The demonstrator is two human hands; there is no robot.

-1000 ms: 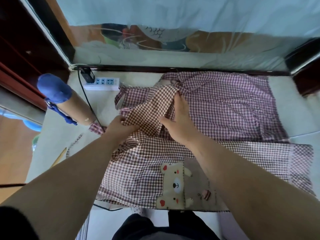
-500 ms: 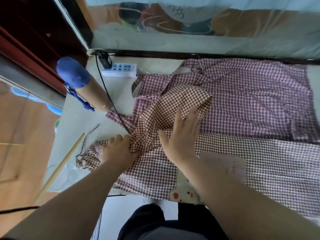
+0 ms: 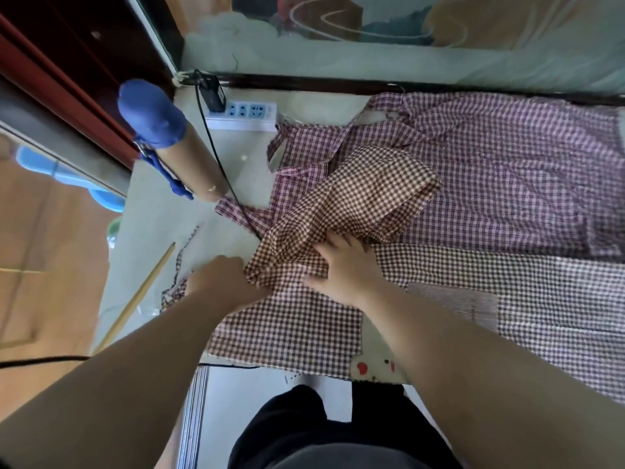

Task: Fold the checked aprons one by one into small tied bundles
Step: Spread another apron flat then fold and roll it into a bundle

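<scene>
At the table point(image 3: 159, 211) edge, folding of the top apron point(image 3: 365, 198) looks barely begun. Its upper part lies flopped over in a loose hump across a purple apron point(image 3: 507, 170). The right hand point(image 3: 345, 270) digs curled fingers into that fold, gripping it. The left hand point(image 3: 220, 282) sits knuckles-up at the left corner; whether it holds cloth I can't tell. Next, I'd guess, flatten and crease: thin, limp brown-check cotton that rumples easily.
</scene>
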